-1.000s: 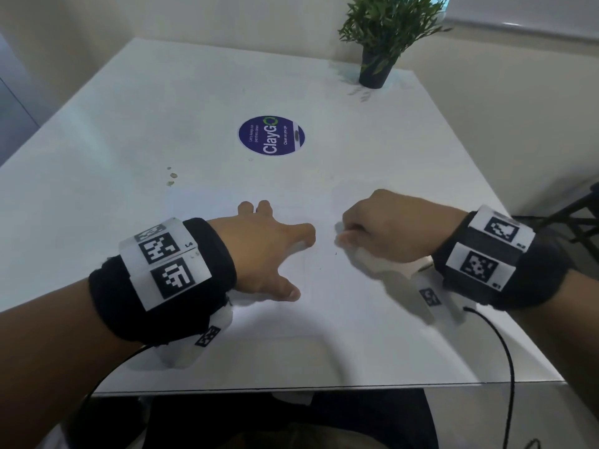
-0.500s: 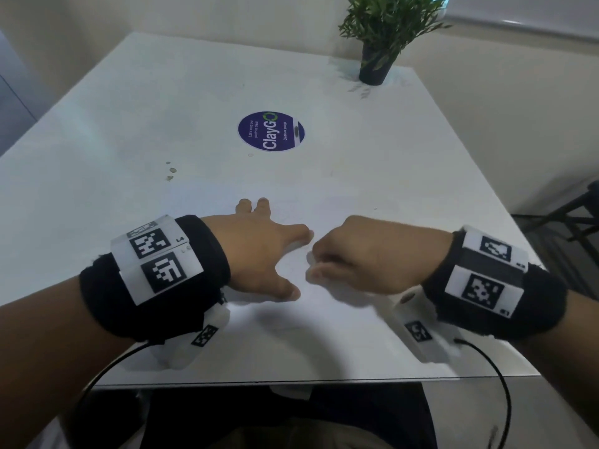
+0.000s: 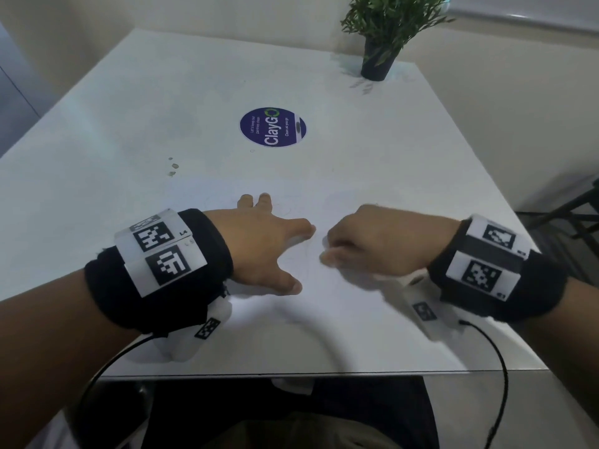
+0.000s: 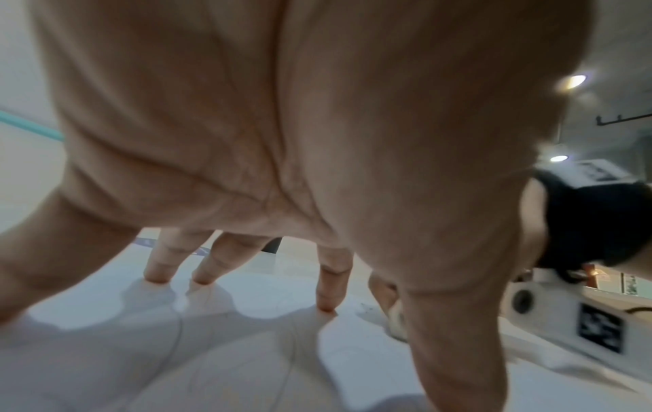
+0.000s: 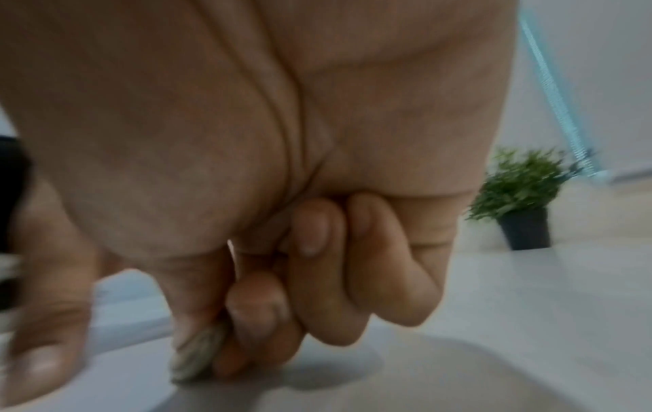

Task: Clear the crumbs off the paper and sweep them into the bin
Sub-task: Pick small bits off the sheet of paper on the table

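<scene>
A white sheet of paper (image 3: 327,306) lies on the white table (image 3: 162,102) in front of me. My left hand (image 3: 269,244) is spread on it, and its straight fingertips (image 4: 326,303) press the sheet down. My right hand (image 3: 363,244) is curled just to its right, thumb side down on the paper. It pinches a small grey-white piece (image 5: 197,354) whose lower end touches the sheet; the same piece (image 4: 396,320) shows in the left wrist view. A few small crumbs (image 3: 173,166) lie on the table beyond the left hand. No bin is in view.
A round purple ClayGo sticker (image 3: 273,127) sits mid-table. A potted green plant (image 3: 379,34) stands at the far right corner. The table's near edge (image 3: 291,374) runs just under my wrists, with a black cable (image 3: 499,367) hanging over it at the right.
My right hand has slid left across the paper, close to the left hand's thumb and forefinger. The left hand has stayed spread in the same spot.
</scene>
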`<state>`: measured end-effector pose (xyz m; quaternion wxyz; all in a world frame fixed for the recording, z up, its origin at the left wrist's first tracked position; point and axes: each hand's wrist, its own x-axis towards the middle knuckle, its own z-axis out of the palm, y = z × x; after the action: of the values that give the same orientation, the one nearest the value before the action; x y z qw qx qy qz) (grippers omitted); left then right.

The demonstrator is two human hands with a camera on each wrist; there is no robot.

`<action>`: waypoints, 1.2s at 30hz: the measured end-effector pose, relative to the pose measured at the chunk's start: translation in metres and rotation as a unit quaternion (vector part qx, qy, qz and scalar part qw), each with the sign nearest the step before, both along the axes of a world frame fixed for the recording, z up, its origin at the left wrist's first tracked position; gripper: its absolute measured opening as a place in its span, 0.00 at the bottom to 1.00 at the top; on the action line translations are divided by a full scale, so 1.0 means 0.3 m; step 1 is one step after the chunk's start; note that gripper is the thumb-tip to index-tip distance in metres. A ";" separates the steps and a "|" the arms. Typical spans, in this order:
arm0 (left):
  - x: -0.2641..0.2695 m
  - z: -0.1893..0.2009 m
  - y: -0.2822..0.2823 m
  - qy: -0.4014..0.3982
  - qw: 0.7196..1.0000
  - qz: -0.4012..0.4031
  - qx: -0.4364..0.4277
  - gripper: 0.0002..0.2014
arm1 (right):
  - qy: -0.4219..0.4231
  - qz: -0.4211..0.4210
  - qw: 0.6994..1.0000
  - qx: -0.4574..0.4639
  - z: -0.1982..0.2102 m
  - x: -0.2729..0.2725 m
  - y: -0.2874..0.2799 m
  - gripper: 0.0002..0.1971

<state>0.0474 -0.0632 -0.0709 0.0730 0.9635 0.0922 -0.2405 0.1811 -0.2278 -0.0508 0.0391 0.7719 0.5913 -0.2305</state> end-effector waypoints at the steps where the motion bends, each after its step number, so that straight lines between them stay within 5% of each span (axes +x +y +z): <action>1: 0.001 0.001 0.000 0.000 1.000 0.000 0.000 0.42 | -0.014 -0.029 0.999 -0.002 0.009 0.031 -0.001 0.20; 4: 0.002 0.000 0.002 0.001 1.000 -0.001 0.001 0.41 | -0.054 -0.052 0.997 0.014 0.022 0.050 0.000 0.20; 9: 0.002 0.000 -0.001 -0.002 1.000 0.003 -0.004 0.40 | 0.016 0.032 0.999 0.013 -0.010 -0.070 0.015 0.20; 15: -0.001 0.001 0.000 0.000 1.000 0.001 0.000 0.41 | -0.084 -0.063 0.994 0.007 0.018 0.036 0.012 0.19; 20: 0.000 0.005 -0.002 -0.003 1.000 0.003 -0.004 0.40 | 0.006 0.034 0.999 0.022 -0.005 -0.075 0.013 0.20; 26: -0.008 0.004 -0.005 -0.002 1.000 0.005 0.003 0.41 | -0.071 -0.061 0.996 0.012 0.009 0.056 -0.004 0.21; 32: -0.002 0.004 -0.002 0.004 1.000 0.005 -0.004 0.42 | 0.021 0.048 0.998 0.019 -0.012 -0.070 -0.040 0.20; 36: 0.001 0.002 0.000 0.008 1.000 0.004 -0.001 0.41 | -0.041 -0.048 0.998 0.024 0.004 0.041 -0.050 0.20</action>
<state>0.0476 -0.0633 -0.0702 0.0746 0.9610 0.0965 -0.2480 0.1934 -0.2429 -0.0497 0.0337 0.8092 0.5564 -0.1858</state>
